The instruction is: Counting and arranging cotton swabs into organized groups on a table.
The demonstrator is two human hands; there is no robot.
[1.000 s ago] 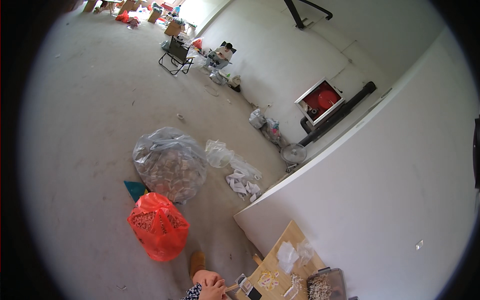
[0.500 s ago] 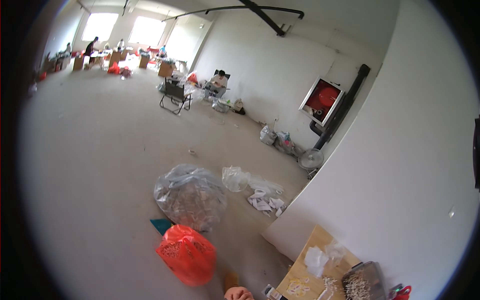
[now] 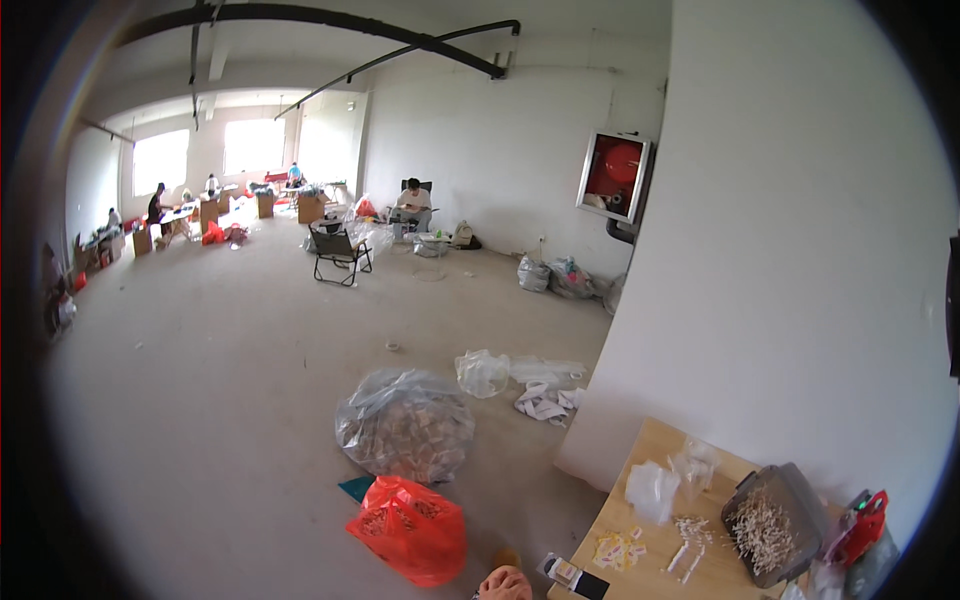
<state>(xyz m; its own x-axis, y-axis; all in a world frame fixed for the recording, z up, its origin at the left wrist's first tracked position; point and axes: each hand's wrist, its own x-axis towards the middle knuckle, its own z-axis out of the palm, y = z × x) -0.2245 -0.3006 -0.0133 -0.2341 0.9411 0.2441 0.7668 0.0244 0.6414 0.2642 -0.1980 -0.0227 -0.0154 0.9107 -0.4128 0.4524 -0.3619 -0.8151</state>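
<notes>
At the lower edge, only part of my left hand (image 3: 505,585) shows, its knuckles bent; whatever its fingers touch is cut off. My right hand is out of view. Right beside the visible hand, a flat black thing with a pale label (image 3: 563,572) lies on the corner of a wooden table (image 3: 622,515). Small yellow-and-white paper pieces (image 3: 618,549) and loose cotton swabs (image 3: 690,550) are spread on the tabletop. A grey plastic box (image 3: 790,482) tilts there, full of cotton swabs (image 3: 762,530). Clear plastic bags (image 3: 650,490) lie behind the paper pieces.
On the floor stand a red bag (image 3: 415,535) and a big clear sack (image 3: 405,425) of small packets. Plastic sheets (image 3: 483,373) and white scraps (image 3: 545,402) lie farther off. A white wall (image 3: 780,250) borders the table. A folding chair (image 3: 340,252) and several people are distant.
My view has tilted and turned, so the table, bags and hand sit further right in the picture, and more of the tabletop shows. No object has visibly been moved.
</notes>
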